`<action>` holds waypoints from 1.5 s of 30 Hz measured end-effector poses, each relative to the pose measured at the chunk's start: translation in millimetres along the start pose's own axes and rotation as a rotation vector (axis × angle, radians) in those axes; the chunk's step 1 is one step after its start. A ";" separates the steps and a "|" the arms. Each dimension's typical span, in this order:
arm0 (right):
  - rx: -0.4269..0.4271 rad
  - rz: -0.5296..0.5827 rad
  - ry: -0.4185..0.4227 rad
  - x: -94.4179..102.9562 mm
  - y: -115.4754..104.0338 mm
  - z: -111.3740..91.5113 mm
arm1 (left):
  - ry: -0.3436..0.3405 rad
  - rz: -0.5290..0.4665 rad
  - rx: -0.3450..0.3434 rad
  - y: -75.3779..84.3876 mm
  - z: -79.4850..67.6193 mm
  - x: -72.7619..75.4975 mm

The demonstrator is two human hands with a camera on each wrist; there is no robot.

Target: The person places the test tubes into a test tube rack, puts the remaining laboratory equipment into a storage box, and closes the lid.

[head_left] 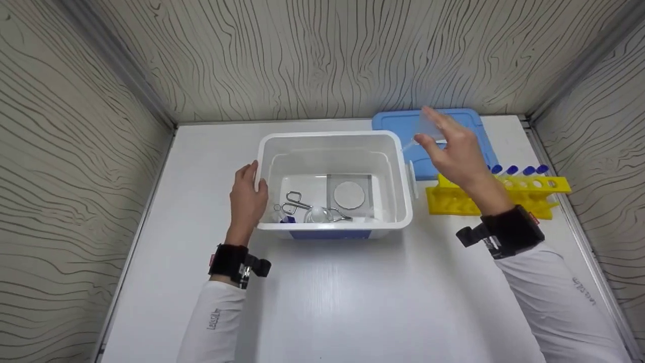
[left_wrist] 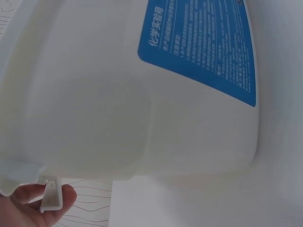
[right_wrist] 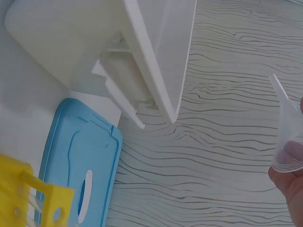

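A white plastic box [head_left: 332, 227] stands near the middle of the table, its blue label [left_wrist: 203, 42] on the front. At its left side my left hand [head_left: 248, 199] holds the edge, fingers and thumb around the white latch [left_wrist: 53, 195]. My right hand [head_left: 456, 151] is raised beyond the box's right rim and pinches a clear plastic funnel [right_wrist: 289, 127] by its wide mouth. The funnel's stem points toward the box. Inside the box lie a wire gauze with a white round centre [head_left: 349, 195], metal tongs [head_left: 297, 203] and a blue-capped piece [head_left: 287, 220].
A blue lid [head_left: 395, 121] lies at the back right, partly under my right hand. Before it, a yellow test tube rack [head_left: 453, 201] holds several blue-capped tubes [head_left: 512, 170]. A patterned wall [head_left: 302, 60] rises behind the table.
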State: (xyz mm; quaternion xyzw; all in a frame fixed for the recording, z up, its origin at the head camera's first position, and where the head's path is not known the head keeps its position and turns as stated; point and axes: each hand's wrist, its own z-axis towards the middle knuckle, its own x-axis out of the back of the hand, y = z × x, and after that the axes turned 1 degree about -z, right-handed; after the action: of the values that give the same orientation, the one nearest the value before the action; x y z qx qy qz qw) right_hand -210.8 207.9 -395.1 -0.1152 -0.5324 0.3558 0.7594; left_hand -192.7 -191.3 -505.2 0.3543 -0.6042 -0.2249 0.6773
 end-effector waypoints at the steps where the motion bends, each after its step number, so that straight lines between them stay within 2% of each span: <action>1: 0.008 -0.002 -0.023 -2.3 -3.4 2.3 | 0.002 0.000 -0.002 0.3 0.2 -0.2; 5: 0.051 -0.034 -0.145 -16.1 -14.2 13.7 | 0.007 0.000 0.001 0.1 1.4 -1.8; 13: 0.069 -0.163 -0.503 -56.8 -21.8 34.2 | -0.001 0.017 0.004 -2.0 3.1 -4.0; 18: 0.115 -0.246 -0.653 -80.9 -28.3 36.4 | 0.005 0.021 0.007 -1.7 2.4 -3.7; 22: 0.112 -0.298 -0.767 -96.4 -34.4 36.6 | 0.008 0.021 0.000 -0.6 2.0 -3.4; 31: 0.146 -0.403 -0.924 -121.9 -38.2 41.5 | 0.021 0.021 0.000 -1.1 1.3 -1.1; 38: 0.088 -0.433 -1.030 -135.6 -35.2 35.9 | 0.016 0.018 -0.003 1.1 -1.2 -4.2; 45: 0.065 -0.482 -1.122 -139.1 -37.0 31.8 | 0.015 0.006 -0.001 3.0 -1.4 -4.6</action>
State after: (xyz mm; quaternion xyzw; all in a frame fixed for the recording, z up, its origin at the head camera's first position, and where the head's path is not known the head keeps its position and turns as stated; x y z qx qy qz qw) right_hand -248.7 82.6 -462.8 0.2364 -0.8511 0.1964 0.4256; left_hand -192.5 -185.7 -506.0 0.3535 -0.6002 -0.2206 0.6827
